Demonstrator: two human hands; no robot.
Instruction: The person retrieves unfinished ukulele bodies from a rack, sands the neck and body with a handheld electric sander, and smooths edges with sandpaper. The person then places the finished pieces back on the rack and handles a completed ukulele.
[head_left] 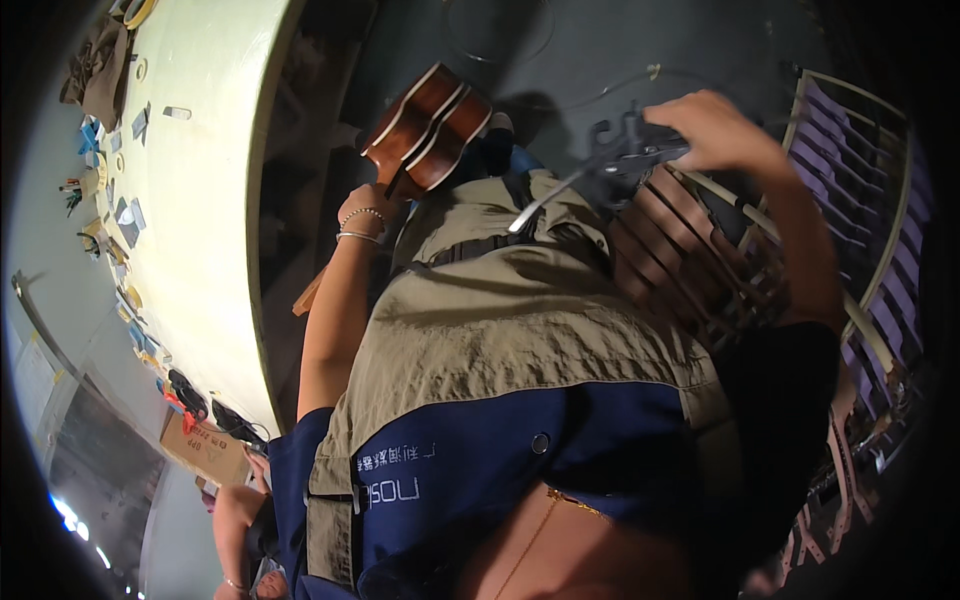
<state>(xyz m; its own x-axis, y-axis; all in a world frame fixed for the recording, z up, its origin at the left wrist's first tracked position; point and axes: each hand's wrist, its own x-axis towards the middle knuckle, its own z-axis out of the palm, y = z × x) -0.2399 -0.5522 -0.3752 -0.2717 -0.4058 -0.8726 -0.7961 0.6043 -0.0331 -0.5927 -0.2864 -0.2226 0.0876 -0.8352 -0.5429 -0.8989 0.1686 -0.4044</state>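
My left hand [362, 208] is closed round the neck of a small brown ukulele [425, 125] just below its body. White binding runs along the body's edges, and a dark stripe lies across its side. A brown wooden end that looks like the headstock [310, 293] shows behind my left forearm. Off to the right, my raised right hand [710, 130] grips a black tool [630, 155] with a hooked top and a long silver tip pointing down toward my apron. Motion blurs this tool, so its exact kind is unclear. A gap separates it from the ukulele.
A long pale worktable [205, 180] curves along my left, with small tools and tape rolls along its far side. A slatted rack [850, 180] stands at my right, with brown slatted pieces [680, 240] beside it. Another person's arm [235, 525] shows near a cardboard box [205, 450].
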